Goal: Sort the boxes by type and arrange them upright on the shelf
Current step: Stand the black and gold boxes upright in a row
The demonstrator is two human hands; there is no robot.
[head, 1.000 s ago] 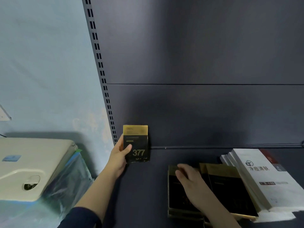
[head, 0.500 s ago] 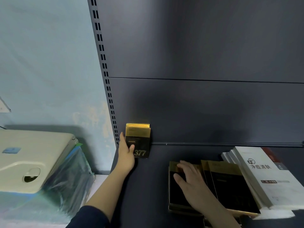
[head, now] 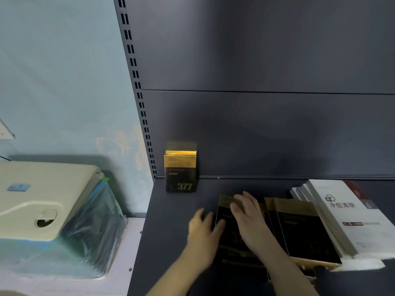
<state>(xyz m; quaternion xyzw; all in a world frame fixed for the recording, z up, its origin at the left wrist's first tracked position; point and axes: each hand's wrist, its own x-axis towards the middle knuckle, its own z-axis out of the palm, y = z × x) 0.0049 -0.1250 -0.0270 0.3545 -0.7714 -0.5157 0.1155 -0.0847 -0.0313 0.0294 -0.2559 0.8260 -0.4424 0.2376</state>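
We note pale blue wall [head: 53, 82], scuffed low down; dark grey shelf [head: 166, 231], slotted upright [head: 136, 86]; cream plastic-wrapped appliance [head: 42, 199] left; dim light.

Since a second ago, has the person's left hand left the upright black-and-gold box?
Yes: the left hand moved right, away from the slotted grey shelf post, to the flat black box.

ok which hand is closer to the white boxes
Right. The right hand lies on the flat black box left of the white boxes; the left hand is further left, at that box's edge.

upright boxes [head: 180, 174] back-left on shelf [head: 171, 242] | flat boxes [head: 303, 229] front-centre | white boxes [head: 346, 218] right
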